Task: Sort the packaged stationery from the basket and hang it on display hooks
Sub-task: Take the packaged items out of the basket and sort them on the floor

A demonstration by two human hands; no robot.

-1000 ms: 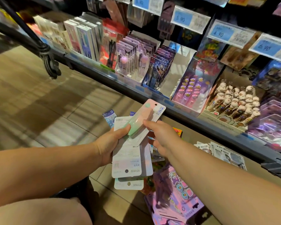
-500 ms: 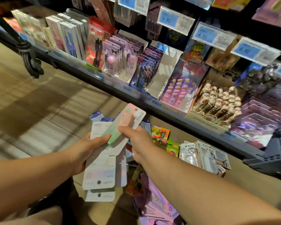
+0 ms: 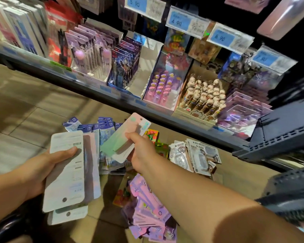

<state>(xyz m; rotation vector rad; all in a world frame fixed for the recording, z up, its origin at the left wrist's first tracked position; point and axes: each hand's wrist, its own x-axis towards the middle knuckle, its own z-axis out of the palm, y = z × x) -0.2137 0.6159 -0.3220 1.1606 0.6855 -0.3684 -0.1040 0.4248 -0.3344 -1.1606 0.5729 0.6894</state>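
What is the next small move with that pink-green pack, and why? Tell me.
Probably lift the pink-green pack up toward the price tags, where packs hang: the right hand pinches it apart from the stack in the left hand, hang hole uppermost.

The left grip (image 3: 37, 171) holds a stack of white carded packs (image 3: 65, 178), backs up; the right grip (image 3: 142, 155) pinches a pink-and-green carded pack (image 3: 121, 137) — loose packs (image 3: 147, 213) lie on the floor (image 3: 25, 111) below the shelf (image 3: 95, 88).

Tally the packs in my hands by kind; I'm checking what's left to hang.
Pink-green pack, in right hand: 1
White-backed packs, stacked in left hand: 3 showing
Total: 4
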